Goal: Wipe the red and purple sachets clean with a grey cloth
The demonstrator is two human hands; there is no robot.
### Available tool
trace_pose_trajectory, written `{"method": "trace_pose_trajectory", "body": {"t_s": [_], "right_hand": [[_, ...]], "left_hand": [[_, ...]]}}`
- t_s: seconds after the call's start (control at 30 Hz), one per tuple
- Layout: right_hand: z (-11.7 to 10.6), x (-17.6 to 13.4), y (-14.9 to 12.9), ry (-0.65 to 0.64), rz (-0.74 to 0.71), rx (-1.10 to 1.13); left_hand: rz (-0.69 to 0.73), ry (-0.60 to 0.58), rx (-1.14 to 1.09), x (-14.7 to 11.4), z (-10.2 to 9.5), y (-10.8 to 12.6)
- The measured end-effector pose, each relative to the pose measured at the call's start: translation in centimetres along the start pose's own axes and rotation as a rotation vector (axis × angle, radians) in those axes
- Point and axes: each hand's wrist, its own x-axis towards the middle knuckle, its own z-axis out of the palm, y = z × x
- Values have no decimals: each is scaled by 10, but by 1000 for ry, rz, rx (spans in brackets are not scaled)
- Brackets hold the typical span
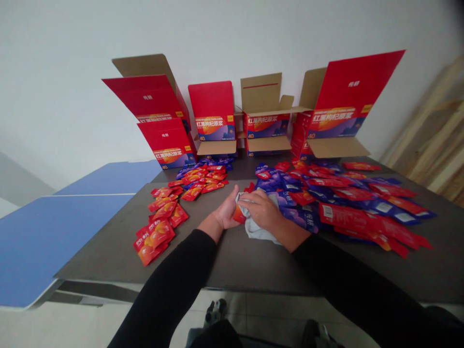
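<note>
Near the middle of the dark table, my left hand point(228, 209) grips a red pouch point(239, 215), most of it covered by my fingers and a cloth. My right hand point(263, 209) is closed on the light grey cloth point(259, 232) and presses it against the pouch. The cloth hangs below my right palm to the tabletop. Just right of my hands lies a heap of purple pouches point(286, 183) and red pouches point(357, 218). To the left, red pouches point(159, 234) lie overlapping in a row, leading back to a smaller mixed pile point(208, 176).
Several red printed cartons stand along the back: stacked ones at left point(168, 142), two in the middle point(213, 126) point(267, 124), and one at right point(335, 121), flaps raised. A blue table point(83, 227) adjoins on the left. Wooden slats point(431, 130) lean at the right.
</note>
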Motion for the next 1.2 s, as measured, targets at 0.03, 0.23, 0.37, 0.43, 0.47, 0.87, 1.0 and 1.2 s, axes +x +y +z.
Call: {"method": "trace_pose_trajectory", "body": {"t_s": [0.03,0.23,0.37,0.43,0.47,0.87,1.0,1.2], "right_hand": [[1,0,2,42,14,-15],[3,1,13,246,139,-52],[3,2,18,310,206,-43],[3,1,19,333,222,-44],[3,1,19,343,234,-48],[4,-2,29,394,344,-61],[6,-2,27,348,350,-58],[7,0,21,282,380,-39]], "left_hand": [[16,5,44,1,-1,-1],[74,28,255,2,-6,-6],[93,31,310,-2,-7,-5],[86,14,318,-5,-6,-3],[80,4,318,-6,-5,-2],[75,-25,276,-16,-18,16],[260,78,118,-23,-15,28],[586,273,15,-19,15,29]]}}
